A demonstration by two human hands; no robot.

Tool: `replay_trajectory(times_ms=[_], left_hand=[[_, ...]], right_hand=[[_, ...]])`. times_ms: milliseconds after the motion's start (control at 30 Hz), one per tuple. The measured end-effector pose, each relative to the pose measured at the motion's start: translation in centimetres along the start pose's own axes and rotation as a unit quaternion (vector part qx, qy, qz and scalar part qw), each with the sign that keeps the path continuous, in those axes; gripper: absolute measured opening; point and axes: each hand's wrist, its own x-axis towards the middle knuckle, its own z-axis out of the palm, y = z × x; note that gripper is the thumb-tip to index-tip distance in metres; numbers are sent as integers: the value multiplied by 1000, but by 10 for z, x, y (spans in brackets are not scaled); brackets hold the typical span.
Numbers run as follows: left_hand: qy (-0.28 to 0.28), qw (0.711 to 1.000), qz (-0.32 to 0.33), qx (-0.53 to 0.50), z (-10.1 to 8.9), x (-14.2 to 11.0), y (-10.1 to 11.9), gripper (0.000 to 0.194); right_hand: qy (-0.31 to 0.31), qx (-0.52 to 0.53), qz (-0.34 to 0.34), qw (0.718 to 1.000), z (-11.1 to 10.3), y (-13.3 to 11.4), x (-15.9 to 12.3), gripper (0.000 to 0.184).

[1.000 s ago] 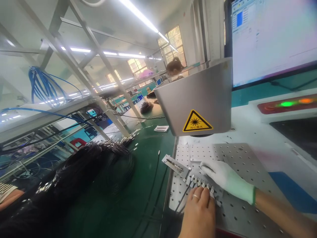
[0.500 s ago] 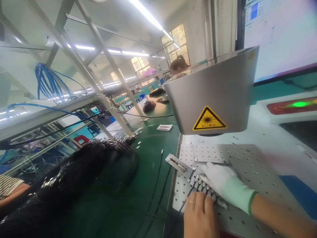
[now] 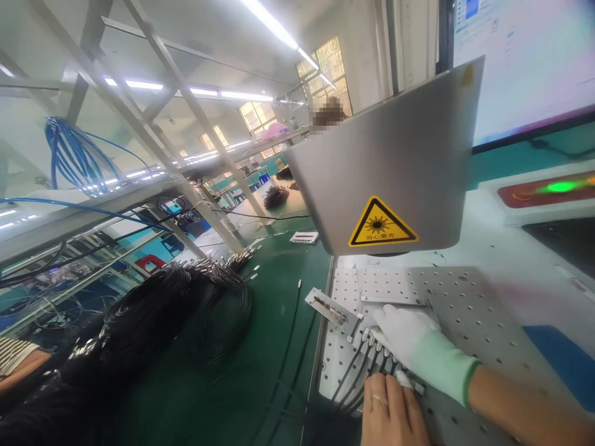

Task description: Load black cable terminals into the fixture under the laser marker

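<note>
Head camera view: a person is working at a laser-marking station, both hands resting on a row of thin black cables (image 3: 353,378) whose small metal connector tips (image 3: 374,345) are lying side by side in a fixture on the perforated metal plate (image 3: 469,310). The right hand (image 3: 409,337), wearing a white glove with a green cuff, is lying flat over the connectors with its fingers together and extended, pressing down rather than pinching anything. The bare left hand (image 3: 390,412), a ring on one finger, is sitting at the bottom edge of the frame with its fingers laid over the cable ends just behind the tips; whether it is closing around any cable cannot be told. A grey laser head (image 3: 390,167) carrying a yellow warning triangle (image 3: 382,230) is hanging above the plate, and a small metal jig (image 3: 332,308) is lying just beside the connectors at the plate's left edge. On the green bench (image 3: 274,347) to the left, a large heap of coiled black cables (image 3: 153,322) is piling up. A monitor (image 3: 525,62) is glowing at upper right. The cables are looking light, limp and prone to sliding, the tips small and rigid, so the stiff connector bodies are appearing the surest place to take hold.
</note>
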Motion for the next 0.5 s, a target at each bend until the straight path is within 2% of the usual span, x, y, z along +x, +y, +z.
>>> replay_trajectory(times_ms=[100,233,300,400,500], left_hand=[[-44,998,46,0,-6,1,-4,24],[-141,984,108,15,-13,0,-18,28],[-165,976,138,16,-12,0,-23,27],[-141,978,150,18,-6,4,-24,18],[-72,993,95,-2,1,8,-18,22]], right_hand=[[-14,1,-3,1000,0,0,0,27],[-33,9,-6,999,2,-1,2,34],[-38,12,-5,999,3,-1,3,35],[-33,26,-5,999,1,-1,5,33],[-16,59,-25,998,-6,3,4,27]])
